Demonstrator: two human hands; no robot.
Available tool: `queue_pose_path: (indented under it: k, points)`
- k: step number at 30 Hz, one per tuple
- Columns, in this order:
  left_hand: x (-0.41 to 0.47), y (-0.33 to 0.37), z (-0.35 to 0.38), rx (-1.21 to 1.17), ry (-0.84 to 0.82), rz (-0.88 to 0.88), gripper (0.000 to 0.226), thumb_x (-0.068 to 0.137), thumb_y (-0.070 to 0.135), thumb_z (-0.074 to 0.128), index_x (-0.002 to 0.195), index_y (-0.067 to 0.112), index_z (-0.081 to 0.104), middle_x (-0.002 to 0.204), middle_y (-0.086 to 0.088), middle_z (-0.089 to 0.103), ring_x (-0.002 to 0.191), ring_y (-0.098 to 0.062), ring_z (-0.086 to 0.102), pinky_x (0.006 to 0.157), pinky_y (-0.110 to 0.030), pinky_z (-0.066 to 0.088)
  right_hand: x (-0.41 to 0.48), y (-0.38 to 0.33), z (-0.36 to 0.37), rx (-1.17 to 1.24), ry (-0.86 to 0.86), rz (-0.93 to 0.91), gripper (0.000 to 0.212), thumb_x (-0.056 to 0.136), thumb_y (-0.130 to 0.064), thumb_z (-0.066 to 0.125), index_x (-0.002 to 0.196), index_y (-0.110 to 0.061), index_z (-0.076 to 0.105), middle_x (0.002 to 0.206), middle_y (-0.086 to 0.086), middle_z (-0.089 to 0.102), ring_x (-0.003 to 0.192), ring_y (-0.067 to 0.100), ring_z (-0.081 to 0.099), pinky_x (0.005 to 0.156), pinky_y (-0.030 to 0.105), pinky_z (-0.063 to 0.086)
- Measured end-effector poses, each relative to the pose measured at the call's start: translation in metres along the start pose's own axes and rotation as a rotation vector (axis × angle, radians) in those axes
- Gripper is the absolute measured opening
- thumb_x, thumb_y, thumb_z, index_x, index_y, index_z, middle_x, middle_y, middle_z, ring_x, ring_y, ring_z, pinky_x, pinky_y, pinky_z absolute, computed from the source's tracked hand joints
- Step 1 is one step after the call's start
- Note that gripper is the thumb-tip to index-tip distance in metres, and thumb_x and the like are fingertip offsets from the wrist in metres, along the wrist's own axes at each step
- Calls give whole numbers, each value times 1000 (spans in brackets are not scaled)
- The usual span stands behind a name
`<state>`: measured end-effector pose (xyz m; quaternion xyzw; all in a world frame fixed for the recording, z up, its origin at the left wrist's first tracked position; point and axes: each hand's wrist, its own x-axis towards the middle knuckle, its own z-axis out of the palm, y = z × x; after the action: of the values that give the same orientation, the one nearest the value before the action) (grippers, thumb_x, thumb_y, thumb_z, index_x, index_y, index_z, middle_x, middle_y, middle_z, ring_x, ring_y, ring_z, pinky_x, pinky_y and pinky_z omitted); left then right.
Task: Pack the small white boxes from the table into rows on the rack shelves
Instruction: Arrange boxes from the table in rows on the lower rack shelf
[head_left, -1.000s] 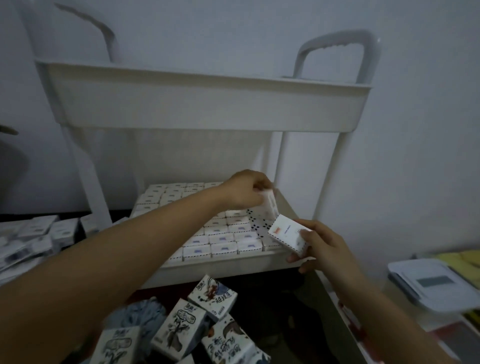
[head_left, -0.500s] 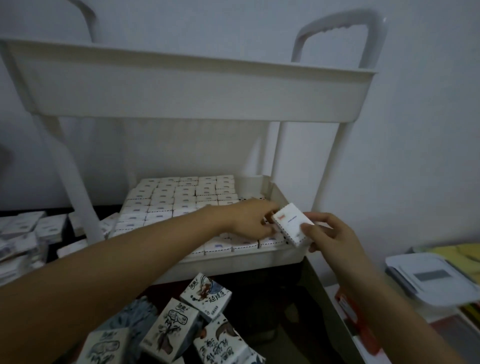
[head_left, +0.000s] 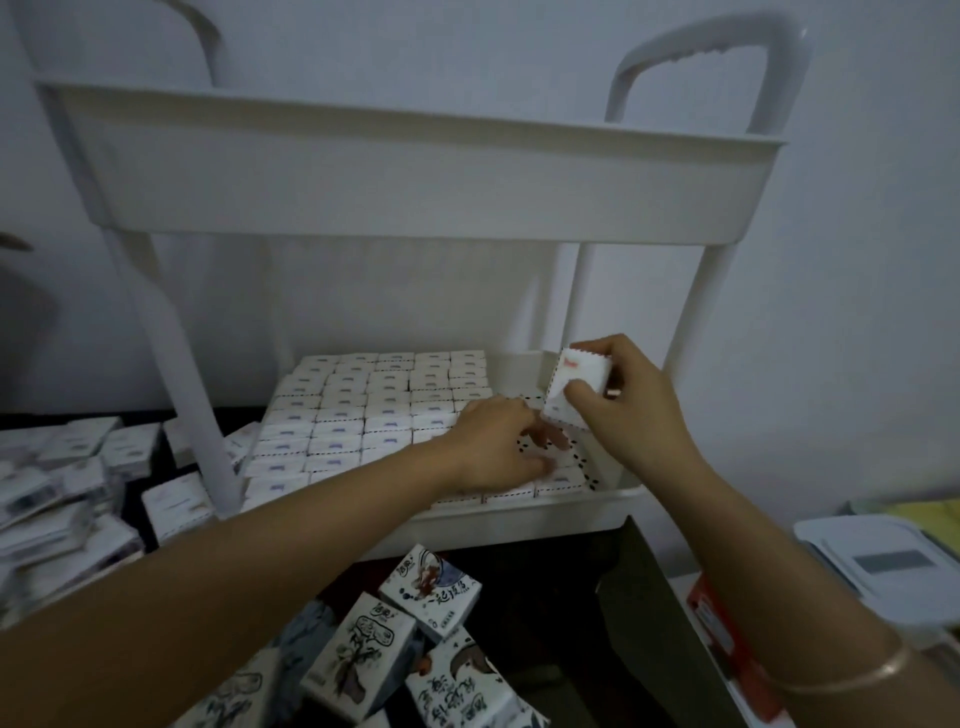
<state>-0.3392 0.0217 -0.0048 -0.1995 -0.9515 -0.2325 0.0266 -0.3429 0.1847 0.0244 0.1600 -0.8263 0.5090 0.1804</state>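
A small white box (head_left: 574, 387) is pinched in the right hand (head_left: 628, 410), tilted, just above the lower shelf's (head_left: 519, 525) back right corner. The left hand (head_left: 498, 447) lies with bent fingers on the packed rows (head_left: 374, 410) near the front right corner; whether it grips one I cannot tell.

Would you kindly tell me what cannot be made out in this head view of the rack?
Top shelf: its contents, hidden by its own front wall, head view.
Packed boxes under the left hand: covered by it; its grip is unclear.
Held box in the right hand: print blurred, partly behind fingers.
Loose boxes at left: blurred, cut by the frame edge.
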Motion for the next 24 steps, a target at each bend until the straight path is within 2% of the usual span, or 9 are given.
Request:
queue_pose_path:
  k: [3,5,7,10,13,17,20,23,24]
  points:
    - [-7,-1,0,-44,16,-4,27,88,34,65,115,31,68,114,14,67,113,-9,54,106,-38,37,11,5,10,-85,31,-48,26,82,-14,65,101,-29,56,88,-8,66,72,11,63,65,34,55]
    - [-13,-1,-2,-69,33,-10,27,88,29,65,114,27,69,115,12,68,112,-8,57,104,-34,41,14,12,18,-246,-26,-97,26,84,-15,64,107,-23,57,88,-5,63,70,14,56,57,26,43]
    - [-18,0,-5,-89,45,-2,26,88,23,64,113,25,71,113,10,69,109,-7,60,100,-31,45,15,20,23,-372,-164,-91,26,85,-16,65,109,-21,57,96,-6,59,77,11,51,59,22,35]
    - [-28,1,-8,-74,37,17,28,87,17,62,113,24,72,113,8,70,108,-6,61,99,-30,47,13,29,24,-356,-369,-33,24,83,-17,71,96,-29,55,113,-6,60,91,13,54,77,28,43]
    - [-41,4,-7,-85,75,61,26,90,15,58,111,21,72,119,7,66,110,-7,59,98,-31,46,11,34,20,-283,-414,-5,26,84,-19,72,85,-35,52,108,-11,62,99,13,59,85,33,50]
    - [-62,4,-17,-164,179,51,24,92,14,57,109,25,70,124,8,57,115,-5,51,101,-29,42,9,40,23,-239,-530,3,8,92,-14,61,95,-21,62,100,-16,60,98,6,57,82,12,46]
    - [-86,0,-30,-182,197,30,23,93,14,58,108,26,70,125,10,57,114,-1,52,100,-26,43,7,41,29,-264,-549,46,23,97,-11,47,108,-22,64,114,-6,61,106,12,56,93,26,44]
    - [-119,-8,-40,-189,223,0,22,93,13,59,106,25,71,123,10,60,111,0,54,97,-25,45,3,40,29,-275,-506,102,31,101,-17,39,127,-24,54,123,-1,57,105,18,56,75,18,43]
    - [-130,-12,-43,-194,235,-16,22,93,12,59,105,25,71,121,11,61,109,1,55,96,-24,46,2,40,29,-292,-501,93,33,101,-17,38,131,-23,50,127,1,58,108,19,56,77,18,42]
